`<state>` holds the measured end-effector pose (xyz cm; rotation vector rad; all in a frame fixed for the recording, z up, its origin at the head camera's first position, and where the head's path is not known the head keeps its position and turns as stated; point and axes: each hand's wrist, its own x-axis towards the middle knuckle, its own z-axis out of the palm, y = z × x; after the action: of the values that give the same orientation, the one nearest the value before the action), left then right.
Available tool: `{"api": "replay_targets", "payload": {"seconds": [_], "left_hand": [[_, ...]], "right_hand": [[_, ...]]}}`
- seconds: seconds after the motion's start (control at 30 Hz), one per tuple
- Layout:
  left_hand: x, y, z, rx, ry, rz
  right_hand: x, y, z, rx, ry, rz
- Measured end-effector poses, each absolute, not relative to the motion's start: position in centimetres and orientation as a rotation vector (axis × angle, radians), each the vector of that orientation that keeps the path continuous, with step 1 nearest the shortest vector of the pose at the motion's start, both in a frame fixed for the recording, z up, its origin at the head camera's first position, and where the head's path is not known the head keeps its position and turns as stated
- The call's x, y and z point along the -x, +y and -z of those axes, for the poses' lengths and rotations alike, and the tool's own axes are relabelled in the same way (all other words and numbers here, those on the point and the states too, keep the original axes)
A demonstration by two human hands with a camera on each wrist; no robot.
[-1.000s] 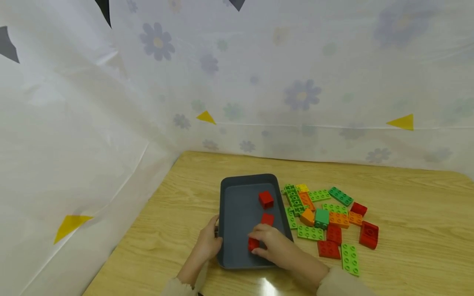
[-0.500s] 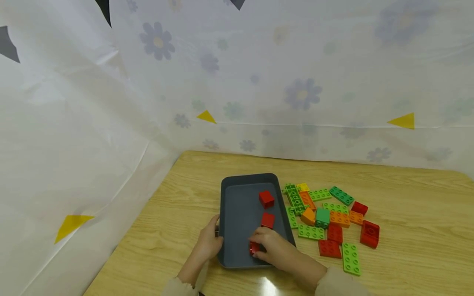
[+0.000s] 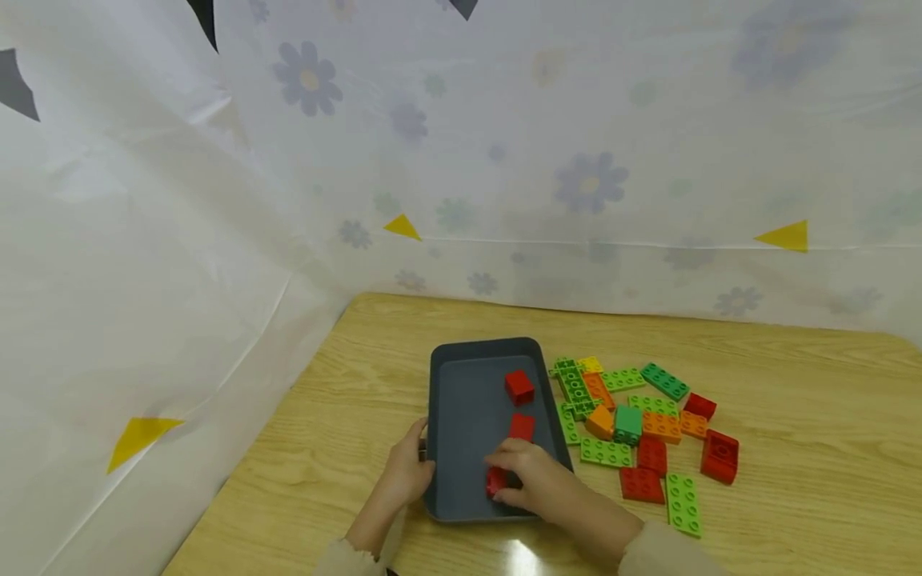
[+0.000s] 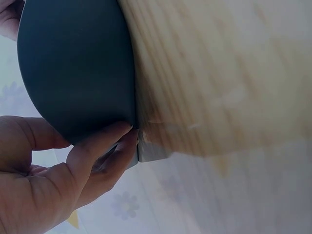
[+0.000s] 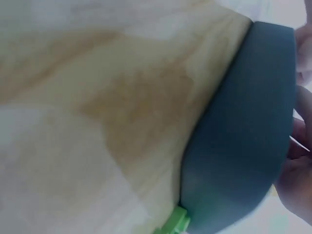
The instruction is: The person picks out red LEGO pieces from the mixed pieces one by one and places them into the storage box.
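Observation:
A dark grey rectangular tray [image 3: 452, 416] lies on the wooden table in the head view. My left hand [image 3: 406, 470] grips its left side, thumb at the rim; in the left wrist view the fingers of this hand [image 4: 68, 175] curl against the tray's outer wall [image 4: 80, 73]. Inside the tray, near its front, my right hand [image 3: 540, 484] pinches a red toy brick [image 3: 495, 482] between thumb and fingers, which partly cover it. Two more red bricks lie farther back in the tray, one at the back [image 3: 519, 387] and one [image 3: 522, 426] just beyond the right hand.
Right of the tray, loose bricks are spread on the table [image 3: 807, 432]: light green plates [image 3: 606, 453], orange bricks [image 3: 660, 427], a teal brick [image 3: 627, 425] and red bricks [image 3: 719, 456]. A green piece [image 3: 574, 388] sits close against the tray's right wall. Flowered white sheeting [image 3: 504, 160] hangs behind.
The right hand and the red brick it pinches have shifted very slightly within the front of the tray. The left hand and the other bricks stay where they were.

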<state>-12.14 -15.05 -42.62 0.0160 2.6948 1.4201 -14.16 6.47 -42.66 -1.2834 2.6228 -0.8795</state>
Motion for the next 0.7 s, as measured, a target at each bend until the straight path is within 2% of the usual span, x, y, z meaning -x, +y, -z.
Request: {"api": "replay_targets", "payload": {"seconds": [0.4,0.7], "left_hand": [[12.2,-15.1,42.4,-0.02,2.696,-1.406],[12.3,-15.0,42.7,0.003,2.706,-1.383]], "right_hand": [[14.4,11.7,41.1,1.144,2.843,0.986],[14.1,17.1,41.8,1.004,2.966,0.9]]}}
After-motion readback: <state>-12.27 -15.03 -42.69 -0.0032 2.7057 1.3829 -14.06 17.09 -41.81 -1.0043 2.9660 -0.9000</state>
